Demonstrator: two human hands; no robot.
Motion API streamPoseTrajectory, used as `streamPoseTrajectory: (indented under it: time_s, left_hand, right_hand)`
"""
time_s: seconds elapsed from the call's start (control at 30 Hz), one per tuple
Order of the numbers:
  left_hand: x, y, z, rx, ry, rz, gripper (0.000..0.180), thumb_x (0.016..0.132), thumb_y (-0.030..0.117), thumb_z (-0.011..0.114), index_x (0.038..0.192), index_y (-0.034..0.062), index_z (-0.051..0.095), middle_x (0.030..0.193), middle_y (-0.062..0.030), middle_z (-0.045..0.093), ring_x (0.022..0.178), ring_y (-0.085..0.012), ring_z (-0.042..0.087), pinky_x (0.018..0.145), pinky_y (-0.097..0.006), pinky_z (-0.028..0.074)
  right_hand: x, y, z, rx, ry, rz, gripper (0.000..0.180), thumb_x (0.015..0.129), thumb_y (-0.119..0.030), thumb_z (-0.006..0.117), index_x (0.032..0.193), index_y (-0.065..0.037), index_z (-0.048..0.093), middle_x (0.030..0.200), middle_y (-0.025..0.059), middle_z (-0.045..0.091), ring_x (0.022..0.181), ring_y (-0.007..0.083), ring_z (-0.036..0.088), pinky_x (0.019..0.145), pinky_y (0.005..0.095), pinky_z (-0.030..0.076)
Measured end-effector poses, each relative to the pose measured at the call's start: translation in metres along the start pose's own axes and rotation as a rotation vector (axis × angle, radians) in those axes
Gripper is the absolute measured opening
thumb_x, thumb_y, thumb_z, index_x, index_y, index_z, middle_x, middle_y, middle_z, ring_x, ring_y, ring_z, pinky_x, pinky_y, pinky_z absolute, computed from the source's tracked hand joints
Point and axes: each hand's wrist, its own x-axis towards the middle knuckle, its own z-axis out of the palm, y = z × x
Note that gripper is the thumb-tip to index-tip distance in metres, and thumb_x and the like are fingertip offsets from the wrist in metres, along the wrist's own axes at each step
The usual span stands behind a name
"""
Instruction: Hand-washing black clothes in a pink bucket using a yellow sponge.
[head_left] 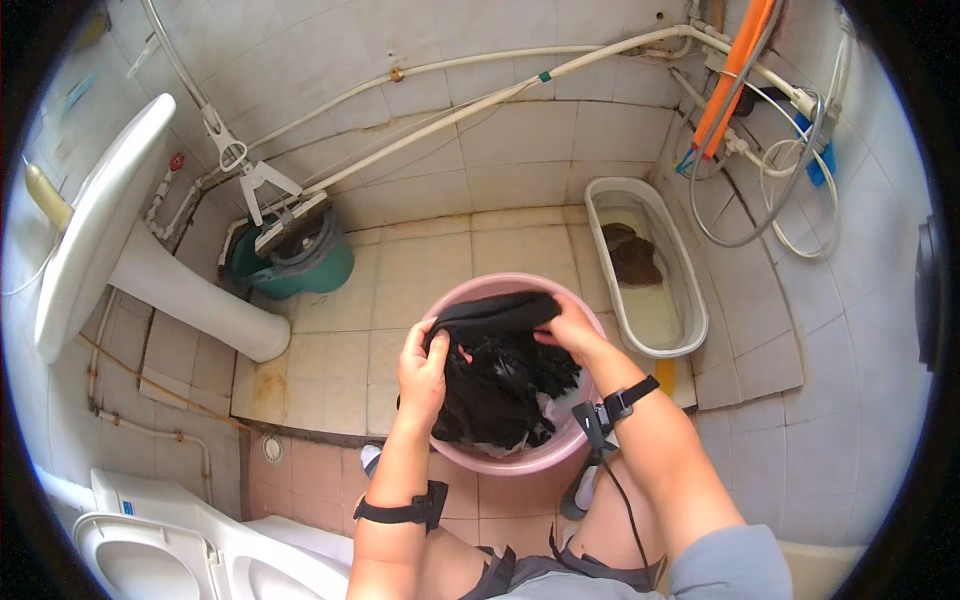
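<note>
A pink round basin (470, 293) stands on the tiled floor in front of me, filled with wet black cloth (500, 385). My left hand (422, 368) grips a bunched part of the cloth at the basin's left side. My right hand (568, 328) clasps the same cloth at the upper right, and a folded band of it stretches between the two hands. Both wrists carry black straps, and a cable runs from the right one.
A white oblong tub (690, 320) with water and a dark rag sits at the right. A green bucket (330, 270) with a mop wringer stands at the back left beside a white pedestal sink (100, 220). A toilet (160, 550) is at lower left. Pipes and hoses line the walls.
</note>
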Motion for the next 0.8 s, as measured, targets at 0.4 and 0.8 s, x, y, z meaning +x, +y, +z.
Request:
streamPoseTrajectory:
  time_s: [0.4, 0.8]
  left_hand:
    - [0.0, -0.048, -0.009, -0.195, -0.03, -0.505, 0.024, 0.094, 0.014, 0.053, 0.114, 0.0007, 0.052, 0.091, -0.0095, 0.063, 0.079, -0.0193, 0.064, 0.072, -0.032, 0.055]
    - [0.014, -0.05, -0.03, -0.518, -0.079, -0.534, 0.041, 0.094, 0.034, 0.05, 0.114, -0.0015, 0.055, 0.103, -0.0127, 0.064, 0.093, -0.023, 0.063, 0.089, -0.034, 0.049]
  right_hand:
    - [0.011, 0.17, -0.071, -1.387, -0.156, 0.634, 0.035, 0.075, -0.017, 0.064, 0.105, 0.0, 0.068, 0.116, 0.0242, 0.061, 0.11, 0.0349, 0.059, 0.091, 0.04, 0.049]
    - [-0.013, 0.071, -0.001, -0.098, -0.105, 0.553, 0.034, 0.091, -0.031, 0.045, 0.068, -0.007, 0.05, 0.057, 0.0019, 0.046, 0.04, 0.0128, 0.04, 0.034, 0.0272, 0.03]
